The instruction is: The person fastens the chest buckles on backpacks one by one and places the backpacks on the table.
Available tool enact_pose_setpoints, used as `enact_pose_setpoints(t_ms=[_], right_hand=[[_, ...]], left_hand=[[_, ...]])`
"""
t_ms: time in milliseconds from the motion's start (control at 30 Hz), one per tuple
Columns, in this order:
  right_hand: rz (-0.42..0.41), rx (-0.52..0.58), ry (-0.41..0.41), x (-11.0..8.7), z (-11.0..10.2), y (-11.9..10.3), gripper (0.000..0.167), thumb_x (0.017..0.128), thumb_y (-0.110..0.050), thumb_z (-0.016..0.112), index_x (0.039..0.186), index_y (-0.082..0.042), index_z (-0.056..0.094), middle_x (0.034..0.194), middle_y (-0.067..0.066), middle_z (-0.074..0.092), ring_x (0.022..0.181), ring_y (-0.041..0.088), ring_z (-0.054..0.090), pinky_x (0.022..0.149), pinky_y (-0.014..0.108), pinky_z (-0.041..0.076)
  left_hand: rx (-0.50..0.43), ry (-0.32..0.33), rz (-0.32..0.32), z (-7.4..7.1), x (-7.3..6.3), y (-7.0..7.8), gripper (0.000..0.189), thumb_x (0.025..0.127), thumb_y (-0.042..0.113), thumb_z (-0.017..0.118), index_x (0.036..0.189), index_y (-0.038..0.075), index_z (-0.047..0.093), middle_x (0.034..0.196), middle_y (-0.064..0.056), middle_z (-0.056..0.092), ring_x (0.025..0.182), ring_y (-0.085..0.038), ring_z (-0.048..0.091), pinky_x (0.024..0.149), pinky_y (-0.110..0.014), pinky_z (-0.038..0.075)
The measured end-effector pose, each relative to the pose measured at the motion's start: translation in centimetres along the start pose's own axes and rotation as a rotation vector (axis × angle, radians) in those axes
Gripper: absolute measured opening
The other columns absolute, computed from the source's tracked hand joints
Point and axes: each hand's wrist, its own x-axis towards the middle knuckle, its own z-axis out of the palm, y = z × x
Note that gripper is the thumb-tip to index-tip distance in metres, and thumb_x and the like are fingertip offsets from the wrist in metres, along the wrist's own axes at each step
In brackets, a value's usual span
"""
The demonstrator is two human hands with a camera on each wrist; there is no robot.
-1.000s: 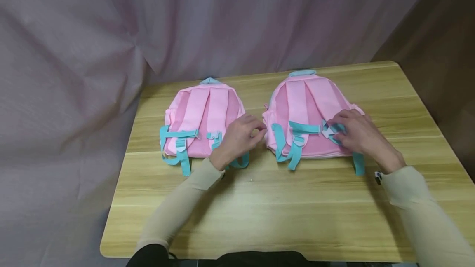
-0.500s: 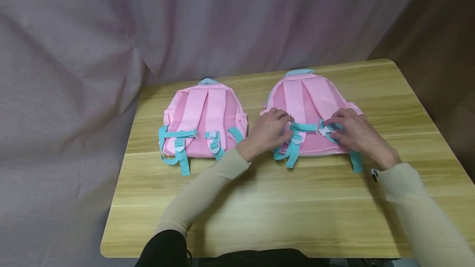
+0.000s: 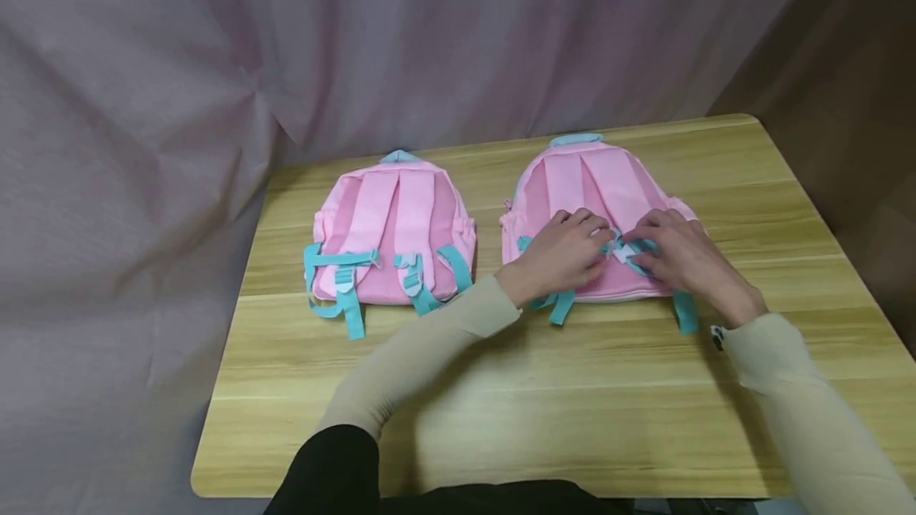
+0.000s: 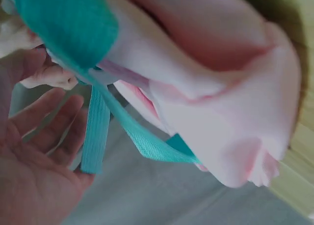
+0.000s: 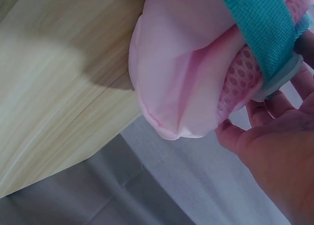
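A pink backpack [image 3: 611, 169] lies on the right with its shoulder straps facing up. Over its lower half, both hands meet at a white buckle [image 3: 621, 253] on turquoise webbing straps. My left hand [image 3: 554, 257] has its thumb and forefinger pinched at the buckle's left side, its other fingers loosely spread in the left wrist view. From the right, my right hand [image 3: 680, 253] pinches the buckle and its strap. Turquoise webbing [image 4: 68, 23] hides part of the left fingertips. In the right wrist view, a turquoise strap [image 5: 265, 33] crosses the backpack's mesh beside the right fingers.
Another pink backpack [image 3: 379, 197] lies to the left, straps up, its turquoise webbing hanging over the lower edge. Both bags are on a wooden table [image 3: 572, 412]. A grey curtain [image 3: 429, 46] hangs behind the table.
My left hand has moved right, from between the two backpacks to the buckle on the right one. The right hand has stayed at the buckle.
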Motion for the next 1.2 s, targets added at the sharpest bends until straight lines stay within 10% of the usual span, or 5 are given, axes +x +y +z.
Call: enact_pose_setpoints(t_ms=[267, 1200], right_hand=[[-0.005, 0.020, 0.019, -0.1, 0.1, 0.3, 0.031, 0.097, -0.008, 0.080, 0.125, 0.005, 0.075, 0.124, 0.027, 0.066, 0.118, 0.047, 0.057, 0.100, 0.067, 0.040], [-0.035, 0.110, 0.097, -0.6, -0.2, 0.2, 0.031, 0.098, -0.005, 0.079, 0.127, 0.003, 0.072, 0.128, 0.029, 0.071, 0.125, 0.048, 0.060, 0.108, 0.070, 0.044]], left_hand=[[-0.031, -0.124, 0.000, 1.2, 2.3, 0.6, 0.051, 0.110, 0.043, 0.060, 0.156, 0.022, 0.060, 0.155, 0.004, 0.064, 0.143, -0.016, 0.057, 0.118, -0.037, 0.049], [-0.152, -0.035, -0.122, 2.6, 1.9, -0.1, 0.036, 0.109, 0.041, 0.066, 0.133, 0.016, 0.075, 0.130, 0.002, 0.074, 0.119, -0.016, 0.065, 0.098, -0.030, 0.055]])
